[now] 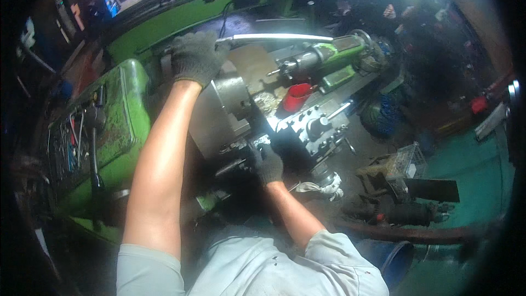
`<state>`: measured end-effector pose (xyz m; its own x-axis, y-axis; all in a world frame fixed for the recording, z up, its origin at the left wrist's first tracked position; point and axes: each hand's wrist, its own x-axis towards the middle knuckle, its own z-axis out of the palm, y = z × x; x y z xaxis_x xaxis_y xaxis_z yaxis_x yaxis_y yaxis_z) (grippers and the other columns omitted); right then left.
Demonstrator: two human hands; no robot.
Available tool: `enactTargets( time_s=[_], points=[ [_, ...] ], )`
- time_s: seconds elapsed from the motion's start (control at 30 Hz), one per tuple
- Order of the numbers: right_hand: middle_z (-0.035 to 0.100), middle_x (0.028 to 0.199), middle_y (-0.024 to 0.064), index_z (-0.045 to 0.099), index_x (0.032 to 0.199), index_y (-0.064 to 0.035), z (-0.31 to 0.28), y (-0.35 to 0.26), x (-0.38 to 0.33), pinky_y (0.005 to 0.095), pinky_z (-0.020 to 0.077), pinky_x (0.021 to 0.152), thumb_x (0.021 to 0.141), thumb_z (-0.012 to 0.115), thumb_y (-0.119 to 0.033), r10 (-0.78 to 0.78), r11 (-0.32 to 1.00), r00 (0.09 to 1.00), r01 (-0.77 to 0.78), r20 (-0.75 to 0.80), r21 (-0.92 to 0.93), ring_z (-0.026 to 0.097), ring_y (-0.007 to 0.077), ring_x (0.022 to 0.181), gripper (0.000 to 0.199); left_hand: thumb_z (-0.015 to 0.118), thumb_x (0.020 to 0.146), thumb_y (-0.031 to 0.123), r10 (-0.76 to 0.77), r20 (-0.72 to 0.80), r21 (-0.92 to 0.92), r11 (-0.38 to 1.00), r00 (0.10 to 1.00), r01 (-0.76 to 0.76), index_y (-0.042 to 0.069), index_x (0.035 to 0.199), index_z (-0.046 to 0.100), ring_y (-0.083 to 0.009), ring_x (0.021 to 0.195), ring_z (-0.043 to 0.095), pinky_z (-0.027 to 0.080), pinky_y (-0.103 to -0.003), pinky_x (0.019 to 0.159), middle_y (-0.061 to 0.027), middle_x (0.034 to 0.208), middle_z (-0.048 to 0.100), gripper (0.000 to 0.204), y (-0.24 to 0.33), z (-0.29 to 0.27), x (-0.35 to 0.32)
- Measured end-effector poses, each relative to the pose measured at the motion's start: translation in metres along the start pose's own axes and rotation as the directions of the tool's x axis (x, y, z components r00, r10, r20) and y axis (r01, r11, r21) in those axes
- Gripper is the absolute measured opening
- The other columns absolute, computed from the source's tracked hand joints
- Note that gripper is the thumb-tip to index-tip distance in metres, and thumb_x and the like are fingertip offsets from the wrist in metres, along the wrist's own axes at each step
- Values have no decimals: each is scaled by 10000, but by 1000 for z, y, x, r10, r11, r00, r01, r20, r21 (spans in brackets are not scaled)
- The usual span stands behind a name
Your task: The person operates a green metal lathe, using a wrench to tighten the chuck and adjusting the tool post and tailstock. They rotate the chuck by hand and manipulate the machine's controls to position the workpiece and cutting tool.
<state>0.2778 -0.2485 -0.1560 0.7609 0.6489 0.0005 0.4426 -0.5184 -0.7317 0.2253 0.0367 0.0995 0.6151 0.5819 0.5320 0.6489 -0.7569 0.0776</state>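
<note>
Two gloved hands are working at a green metal lathe [118, 115] in a cluttered workshop. At the far left, the left hand [196, 57] is closing around the near end of a long shiny metal bar [279, 37] lying across the machine's top. Nearer, the right hand [267, 164] is curling around a control lever [233, 165] on the carriage, just near of a red cup [297, 97].

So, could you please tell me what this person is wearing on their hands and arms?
Both hands are covered by dark grey knitted work gloves: the left hand and the right hand. The gloves end at the wrist in a ribbed cuff. The forearms are bare, with nothing worn on them. Short sleeves of a light grey shirt cover the upper arms; the fabric looks plain, with a few small dark specks.
</note>
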Motion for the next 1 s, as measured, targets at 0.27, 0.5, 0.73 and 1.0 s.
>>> enactTargets(
  time_s=[0.27, 0.5, 0.73, 1.0],
  points=[
    [757, 987, 103, 720, 1154, -44, -49, -4, -42, 369, 532, 922, 948, 731, -248, 113, 818, 990, -143, 87, 558, 695, 199, 975, 290, 606, 957, 452, 11, -22, -22, 1000, 1000, -11, 85, 961, 715, -435, 966, 692, 502, -560, 846, -235, 973, 714, 383, 4, 6, 5],
    [706, 919, 108, 655, 1198, -24, -199, -27, -5, 298, 537, 605, 953, 727, -161, 293, 447, 954, -76, -65, 891, 666, 145, 721, 290, 595, 986, 450, 1, 12, 57, 998, 1000, -2, 70, 971, 698, -418, 974, 684, 495, -544, 863, -229, 991, 706, 394, 12, -12, 4],
    [648, 865, 22, 691, 1144, -52, -231, 148, 63, 227, 423, 478, 1009, 607, -159, 596, -7, 801, 63, -46, 998, 548, 108, 595, 192, 640, 903, 360, -16, 6, 102, 995, 1000, 15, 71, 919, 686, -424, 948, 652, 476, -542, 852, -203, 950, 679, 293, 22, -1, 7],
    [687, 936, 46, 689, 1170, -39, -340, 276, 264, 290, 547, 703, 1049, 544, -185, 623, -61, 763, 268, -173, 961, 646, 172, 804, 239, 644, 909, 371, 1, -114, 141, 990, 993, 15, 90, 882, 687, -408, 939, 636, 453, -524, 817, -186, 908, 668, 285, 21, 8, 5]
  ],
)
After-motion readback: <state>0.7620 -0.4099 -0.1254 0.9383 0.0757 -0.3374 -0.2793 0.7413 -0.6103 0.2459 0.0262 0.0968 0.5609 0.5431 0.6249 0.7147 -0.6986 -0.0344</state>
